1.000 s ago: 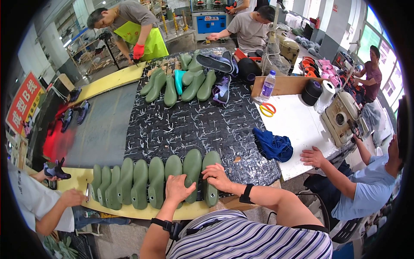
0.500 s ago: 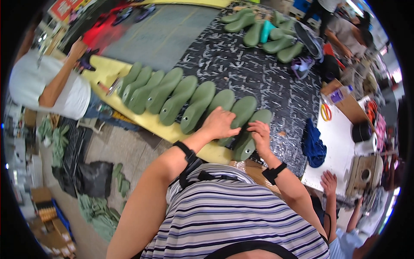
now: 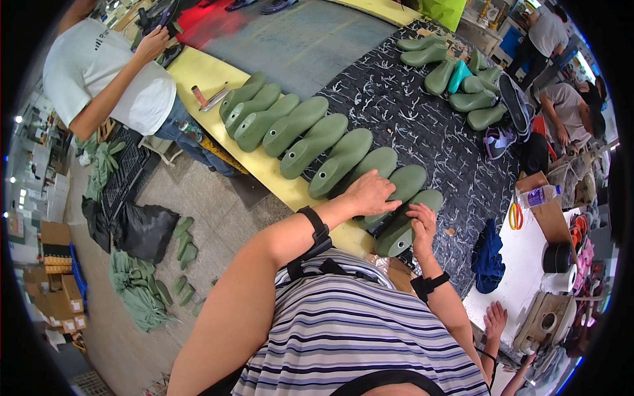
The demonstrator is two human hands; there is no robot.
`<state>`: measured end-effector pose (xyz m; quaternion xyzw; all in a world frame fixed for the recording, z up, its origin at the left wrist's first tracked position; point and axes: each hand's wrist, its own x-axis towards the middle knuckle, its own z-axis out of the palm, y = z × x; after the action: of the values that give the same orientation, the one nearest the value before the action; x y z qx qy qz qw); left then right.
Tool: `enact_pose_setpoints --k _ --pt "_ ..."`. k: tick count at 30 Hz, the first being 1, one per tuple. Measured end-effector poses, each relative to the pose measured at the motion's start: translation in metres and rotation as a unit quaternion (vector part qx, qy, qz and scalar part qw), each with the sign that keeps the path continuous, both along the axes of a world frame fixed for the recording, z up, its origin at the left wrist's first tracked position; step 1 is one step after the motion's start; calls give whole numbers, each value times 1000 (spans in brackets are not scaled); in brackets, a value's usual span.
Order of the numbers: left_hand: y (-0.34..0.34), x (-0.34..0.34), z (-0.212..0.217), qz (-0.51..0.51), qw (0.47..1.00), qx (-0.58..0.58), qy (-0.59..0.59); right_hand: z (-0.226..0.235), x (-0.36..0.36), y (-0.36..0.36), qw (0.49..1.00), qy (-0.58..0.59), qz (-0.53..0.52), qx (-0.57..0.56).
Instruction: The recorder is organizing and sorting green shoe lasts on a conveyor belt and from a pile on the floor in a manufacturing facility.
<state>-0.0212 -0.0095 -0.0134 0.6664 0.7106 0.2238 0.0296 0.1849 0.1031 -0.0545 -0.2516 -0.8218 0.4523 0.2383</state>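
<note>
Head view: the left hand [image 3: 371, 193] lies palm-down, fingers spread flat over a green shoe last [image 3: 396, 188] near the end of the row, pressing on it and not gripping. The right hand [image 3: 422, 221] rests with curled fingertips on the last green shoe last [image 3: 403, 231], just beside; whether it truly grips, I cannot tell. Beyond the left fingers, seven more lasts [image 3: 290, 125] lie lined up along the yellow table edge [image 3: 264, 168]. Judging by this, the row looks nearly arranged, with only the two end pieces being settled.
</note>
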Motion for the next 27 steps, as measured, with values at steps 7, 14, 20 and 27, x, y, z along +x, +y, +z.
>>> enact_pose_setpoints --k 7,14,20,27 --pt "-25 -33 6 133 949 198 -206 -4 6 0 1000 9 8 11" --pt "-149 -183 -19 459 880 118 27 9 -2 4 999 -39 7 -5" --pt "-147 -248 -27 425 892 127 -86 7 -4 3 998 -53 15 -10" --pt "-155 -273 -33 506 861 -34 50 12 -15 -3 996 -92 -18 4"
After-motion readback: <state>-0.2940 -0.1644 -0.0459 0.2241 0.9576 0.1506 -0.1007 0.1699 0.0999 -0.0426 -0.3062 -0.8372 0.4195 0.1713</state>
